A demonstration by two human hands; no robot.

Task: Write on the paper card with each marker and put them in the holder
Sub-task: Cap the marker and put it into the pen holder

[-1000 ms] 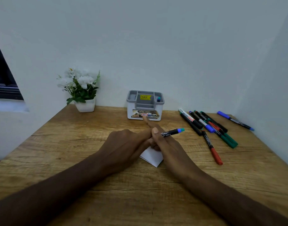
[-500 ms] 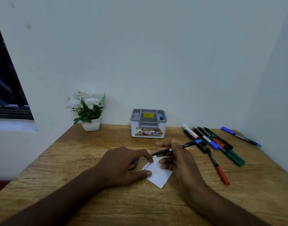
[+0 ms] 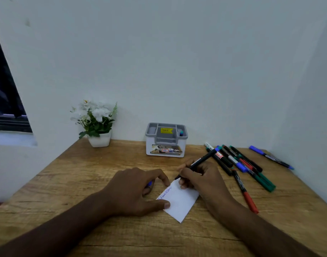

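Paper card (image 3: 179, 201) on the table (image 3: 85, 173), between my hands: left hand (image 3: 135, 190) thumb pins its edge; right hand (image 3: 201, 180) grips a black marker (image 3: 198, 163), tip at the card's far corner

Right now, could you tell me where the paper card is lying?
In the head view the paper card lies flat on the wooden table, near centre, in front of the holder, between the left hand and the right hand.
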